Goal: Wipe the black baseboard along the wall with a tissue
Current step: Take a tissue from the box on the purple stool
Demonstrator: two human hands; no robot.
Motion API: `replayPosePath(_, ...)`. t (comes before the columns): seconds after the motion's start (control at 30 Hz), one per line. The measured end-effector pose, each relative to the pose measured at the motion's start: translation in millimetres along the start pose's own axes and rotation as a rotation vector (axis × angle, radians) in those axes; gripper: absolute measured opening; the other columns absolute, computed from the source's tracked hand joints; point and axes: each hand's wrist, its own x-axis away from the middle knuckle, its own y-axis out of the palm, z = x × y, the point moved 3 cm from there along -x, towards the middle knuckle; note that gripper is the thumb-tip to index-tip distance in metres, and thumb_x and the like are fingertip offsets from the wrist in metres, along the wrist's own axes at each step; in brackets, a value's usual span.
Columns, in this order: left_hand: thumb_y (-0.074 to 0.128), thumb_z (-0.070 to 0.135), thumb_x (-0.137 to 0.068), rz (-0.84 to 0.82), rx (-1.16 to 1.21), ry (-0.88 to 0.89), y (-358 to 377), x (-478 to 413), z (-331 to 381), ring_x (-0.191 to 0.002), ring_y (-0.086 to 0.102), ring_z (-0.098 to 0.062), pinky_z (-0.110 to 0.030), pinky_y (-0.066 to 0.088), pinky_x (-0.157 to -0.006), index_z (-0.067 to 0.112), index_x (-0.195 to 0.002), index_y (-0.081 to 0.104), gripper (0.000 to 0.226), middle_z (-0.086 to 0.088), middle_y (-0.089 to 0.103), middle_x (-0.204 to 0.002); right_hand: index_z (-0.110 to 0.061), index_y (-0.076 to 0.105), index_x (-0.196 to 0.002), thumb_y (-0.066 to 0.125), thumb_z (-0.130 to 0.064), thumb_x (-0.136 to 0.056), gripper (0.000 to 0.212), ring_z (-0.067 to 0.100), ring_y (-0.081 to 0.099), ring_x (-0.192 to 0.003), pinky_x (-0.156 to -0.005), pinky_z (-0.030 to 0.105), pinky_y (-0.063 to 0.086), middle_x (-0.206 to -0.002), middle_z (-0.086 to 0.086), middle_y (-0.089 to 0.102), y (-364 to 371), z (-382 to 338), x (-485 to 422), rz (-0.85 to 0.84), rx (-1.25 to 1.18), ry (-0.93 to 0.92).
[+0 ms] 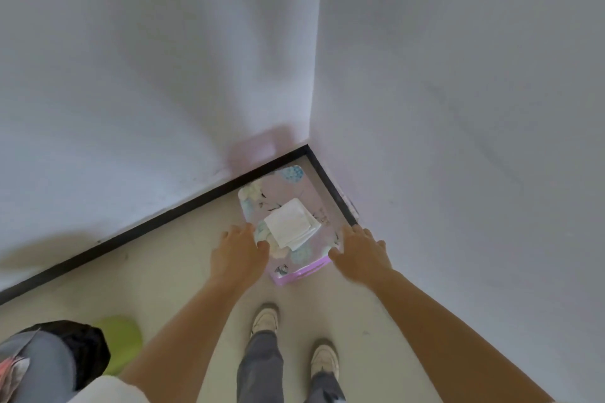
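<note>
Left hand (240, 250) meets the tissue pack's (288, 186) left edge, fingertips blurred, grip unreadable; right hand (358, 250) lies spread at its right, perhaps touching. Baseboard (163, 219) runs behind the pack.

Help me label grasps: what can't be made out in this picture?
Head view:
- Left hand fingertips: hidden by the hand itself; grip on the folded white tissue unclear.
- Print on the pink floral plastic tissue pack: blurred, too small.
- Lime-green rounded object: partly hidden by the black bundle.
</note>
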Motion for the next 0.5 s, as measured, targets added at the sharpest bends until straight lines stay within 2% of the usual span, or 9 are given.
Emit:
replayPosePath(0.2, 0.042, 0.027, -0.091, -0.125, -0.016, 0.030, 80, -98, -26, -0.117, 0.041, -0.023, -0.038, 0.043, -0.090, 0.014, -0.132, 0.041, 0.043, -0.007, 0.045, -0.132, -0.015, 0.029, -0.146, 0.042, -0.039, -0.095, 0.058, 0.022, 0.039, -0.132, -0.109, 0.050, 0.031, -0.146, 0.003, 0.038, 75, 6, -103, -0.099, -0.154, 0.092)
replayPosePath(0.37, 0.049, 0.024, -0.088, -0.171, 0.049, 0.096, 126, -158, -45, -0.120, 0.037, -0.021, -0.035, 0.039, -0.091, 0.019, -0.140, 0.033, 0.055, -0.004, 0.039, -0.139, -0.014, 0.034, -0.141, 0.053, -0.042, -0.092, 0.060, 0.023, 0.043, -0.128, -0.106, 0.043, 0.039, -0.142, 0.005, 0.041, 115, 6, -167, -0.020, -0.314, 0.139)
replayPosePath(0.5, 0.054, 0.022, -0.080, -0.108, 0.242, 0.066, 148, -196, -56, -0.110, 0.041, -0.017, -0.032, 0.042, -0.082, 0.028, -0.125, 0.051, 0.046, -0.002, 0.048, -0.123, -0.012, 0.035, -0.136, 0.057, -0.046, -0.088, 0.063, 0.020, 0.040, -0.124, -0.099, 0.037, 0.039, -0.134, 0.003, 0.040, 133, 2, -193, 0.092, -0.333, 0.185)
